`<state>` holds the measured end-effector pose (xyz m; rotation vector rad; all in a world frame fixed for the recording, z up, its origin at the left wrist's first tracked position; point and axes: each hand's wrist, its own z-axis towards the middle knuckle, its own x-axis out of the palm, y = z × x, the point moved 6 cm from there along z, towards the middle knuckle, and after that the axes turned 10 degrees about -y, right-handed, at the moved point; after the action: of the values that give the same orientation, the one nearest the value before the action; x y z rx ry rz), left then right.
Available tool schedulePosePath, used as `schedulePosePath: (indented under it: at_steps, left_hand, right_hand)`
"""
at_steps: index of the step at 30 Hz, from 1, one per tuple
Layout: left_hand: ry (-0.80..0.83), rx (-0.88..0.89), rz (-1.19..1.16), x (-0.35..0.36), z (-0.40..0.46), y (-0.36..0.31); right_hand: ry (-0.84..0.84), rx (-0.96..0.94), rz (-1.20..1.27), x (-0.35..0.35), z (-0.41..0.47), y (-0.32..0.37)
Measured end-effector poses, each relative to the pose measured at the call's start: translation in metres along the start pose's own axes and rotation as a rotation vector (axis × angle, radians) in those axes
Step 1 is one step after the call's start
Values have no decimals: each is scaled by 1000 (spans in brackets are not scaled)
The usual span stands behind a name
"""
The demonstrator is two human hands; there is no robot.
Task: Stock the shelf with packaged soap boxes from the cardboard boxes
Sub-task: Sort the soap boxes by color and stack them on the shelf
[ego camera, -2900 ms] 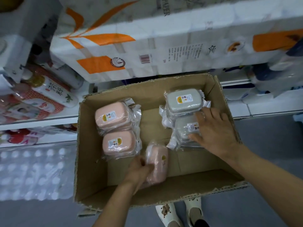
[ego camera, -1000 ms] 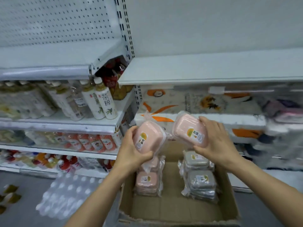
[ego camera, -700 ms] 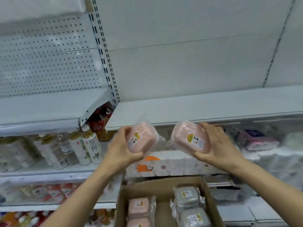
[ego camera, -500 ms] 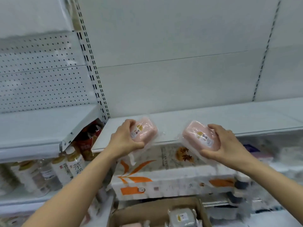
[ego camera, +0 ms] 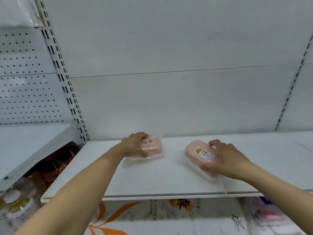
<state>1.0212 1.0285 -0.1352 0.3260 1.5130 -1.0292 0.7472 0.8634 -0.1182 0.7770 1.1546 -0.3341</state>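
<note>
A person sets two pink, film-wrapped soap boxes on a white shelf (ego camera: 169,180), one in each hand. The left hand (ego camera: 134,145) curls over the near end of the left soap box (ego camera: 152,147), which lies flat toward the back of the shelf; the right hand (ego camera: 223,158) grips the right soap box (ego camera: 199,156), fingers over its top and thumb at its near side, the pack angled and nearer the front edge. To finish the placement well, the right pack likely wants turning square to match its neighbour and sliding back into line before either grip loosens, labels facing up. Below the shelf, orange-printed tissue packs (ego camera: 135,216) show.
</note>
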Motion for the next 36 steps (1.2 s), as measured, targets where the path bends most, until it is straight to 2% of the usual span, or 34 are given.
schedulePosePath:
  at_steps: [3,5,7,9,11,12,14,17,18,21,24,26,29,32,34,36]
  left_hand:
    - [-15,15,-93,6,17,8]
    - [-113,23,-115,6,23,13]
    - [-194,-9,-165,3,16,17]
    - [-265,-91,-245,2,3,29]
    - [-305,-133,-299,6,-6,46]
    - [-313,-150,-310,10,-10,54]
    - [-315,-179,-352,17,-12,62]
    - [-349,-160,-366,19,-7,61]
    - [-351,-156,-365,19,-5,61]
    - [-364,-171,-360,19,2,67]
    - [-374,-193,-365,21,5,67]
    - [-379,-206,-400,23,5,67]
    - [-377,-232,-455,22,3,71]
    - [-366,-269,-478,21,-1,75]
    - [-377,-305,-473,19,-5,79]
    - [-395,-333,-439,16,-10,84]
  right_hand:
    - [-19,38,-24,19,19,3]
    - [-4,45,-43,30,27,8]
    - [30,-38,-92,32,35,15]
    - [-25,-225,-271,16,45,21]
    - [-233,-552,-483,-3,55,24]
    - [-270,-723,-585,-5,57,26]
    - [-160,-1004,-758,8,56,30]
    - [27,-1265,-771,29,49,50]
    - [82,-1259,-776,31,49,56]
    - [293,-1013,-696,34,54,61]
    - [433,-745,-366,34,58,57]
    - [460,-618,-182,31,66,58]
    - [349,-443,100,14,91,77]
    - [124,-405,328,8,123,116]
    - [-2,-460,325,16,138,145]
    - [-32,-494,258,33,148,167]
